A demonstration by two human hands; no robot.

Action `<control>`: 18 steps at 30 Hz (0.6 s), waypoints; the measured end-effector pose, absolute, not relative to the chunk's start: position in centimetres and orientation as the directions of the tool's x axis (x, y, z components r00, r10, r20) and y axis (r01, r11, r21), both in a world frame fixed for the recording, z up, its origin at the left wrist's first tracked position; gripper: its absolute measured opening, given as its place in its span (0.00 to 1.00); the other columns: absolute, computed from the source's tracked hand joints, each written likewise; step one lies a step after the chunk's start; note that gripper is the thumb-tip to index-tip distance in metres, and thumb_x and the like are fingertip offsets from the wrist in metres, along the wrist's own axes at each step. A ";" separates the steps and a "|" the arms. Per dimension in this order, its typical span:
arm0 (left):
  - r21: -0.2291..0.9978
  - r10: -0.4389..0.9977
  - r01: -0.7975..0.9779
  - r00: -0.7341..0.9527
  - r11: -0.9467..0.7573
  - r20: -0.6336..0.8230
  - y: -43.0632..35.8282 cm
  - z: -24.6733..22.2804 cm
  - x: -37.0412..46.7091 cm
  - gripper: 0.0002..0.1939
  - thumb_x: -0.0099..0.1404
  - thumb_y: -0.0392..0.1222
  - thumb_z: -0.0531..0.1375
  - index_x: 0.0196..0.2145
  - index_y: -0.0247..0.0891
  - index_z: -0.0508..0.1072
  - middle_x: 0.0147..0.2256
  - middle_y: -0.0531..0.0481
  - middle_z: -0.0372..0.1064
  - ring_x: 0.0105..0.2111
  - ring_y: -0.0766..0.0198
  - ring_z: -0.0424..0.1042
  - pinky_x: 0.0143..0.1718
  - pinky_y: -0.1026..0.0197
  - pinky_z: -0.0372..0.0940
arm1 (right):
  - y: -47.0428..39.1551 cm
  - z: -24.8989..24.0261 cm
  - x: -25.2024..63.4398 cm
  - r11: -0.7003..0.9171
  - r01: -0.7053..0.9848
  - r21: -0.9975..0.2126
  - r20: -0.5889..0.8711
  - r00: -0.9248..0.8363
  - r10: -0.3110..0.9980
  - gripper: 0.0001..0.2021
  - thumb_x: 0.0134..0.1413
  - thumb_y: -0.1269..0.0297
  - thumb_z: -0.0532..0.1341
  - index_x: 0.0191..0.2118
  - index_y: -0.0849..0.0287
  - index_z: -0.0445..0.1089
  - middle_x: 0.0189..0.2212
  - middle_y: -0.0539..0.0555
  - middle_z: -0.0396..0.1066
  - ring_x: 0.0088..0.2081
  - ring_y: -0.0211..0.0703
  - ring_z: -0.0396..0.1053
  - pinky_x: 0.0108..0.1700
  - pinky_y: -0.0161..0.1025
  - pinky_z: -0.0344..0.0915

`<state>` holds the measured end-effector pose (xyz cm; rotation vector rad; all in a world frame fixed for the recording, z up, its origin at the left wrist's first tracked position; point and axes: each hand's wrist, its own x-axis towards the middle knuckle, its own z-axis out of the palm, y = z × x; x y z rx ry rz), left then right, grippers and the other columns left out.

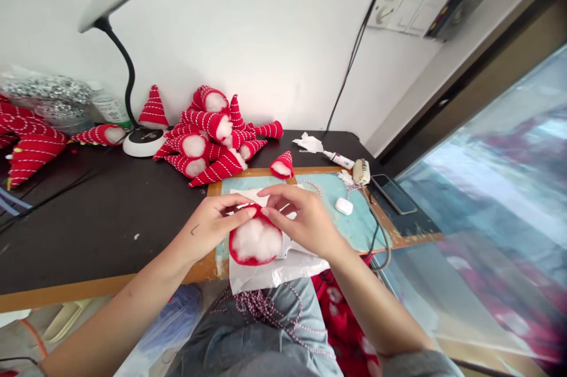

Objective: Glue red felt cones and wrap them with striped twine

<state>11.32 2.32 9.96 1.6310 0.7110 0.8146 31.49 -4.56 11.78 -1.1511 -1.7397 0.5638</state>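
Note:
Between my two hands is a red fabric hat [253, 259] stuffed with white fluffy filling [257, 239], its round open end facing me. My left hand [224, 218] pinches the upper rim with thumb and fingers. From the other side, my right hand [297, 211] holds the same rim, its thumb close to the left thumb. The hat rests over a white plastic sheet [261, 275] at the table's front edge. Its pointed part is hidden behind the filling and my hands.
A pile of stuffed red striped cones [217, 135] lies at the back. A small cone [282, 165] stands nearer. A lamp base [144, 142] is left; a glue tube [339, 159], white case [344, 206] and phone [394, 194] are right. Twisted cord [261, 306] lies on my lap.

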 end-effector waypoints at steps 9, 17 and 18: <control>0.967 0.777 0.129 0.623 -0.218 0.092 3.1 9.2 11.1 0.09 0.63 0.47 0.67 0.37 0.40 0.84 0.34 0.50 0.80 0.32 0.62 0.74 0.32 0.65 0.65 | -3.4 10.9 31.6 0.587 0.449 -0.674 0.563 -0.201 0.801 0.05 0.65 0.65 0.67 0.43 0.52 0.81 0.39 0.51 0.74 0.36 0.36 0.73 0.36 0.33 0.72; 0.999 0.783 -0.017 0.621 0.039 -0.020 3.0 9.2 12.0 0.09 0.56 0.47 0.72 0.31 0.39 0.84 0.31 0.48 0.79 0.30 0.63 0.74 0.32 0.64 0.66 | -3.5 9.9 32.0 0.725 0.588 -0.360 0.744 -0.287 0.603 0.07 0.69 0.67 0.62 0.43 0.53 0.79 0.37 0.53 0.75 0.39 0.41 0.76 0.40 0.39 0.75; 0.996 0.783 -0.030 0.620 0.083 -0.047 2.9 9.1 12.0 0.10 0.55 0.47 0.72 0.31 0.39 0.84 0.31 0.48 0.79 0.30 0.63 0.74 0.32 0.64 0.67 | -3.6 9.9 32.1 0.733 0.579 -0.356 0.746 -0.297 0.597 0.07 0.69 0.68 0.62 0.43 0.53 0.79 0.38 0.53 0.76 0.39 0.41 0.77 0.41 0.39 0.76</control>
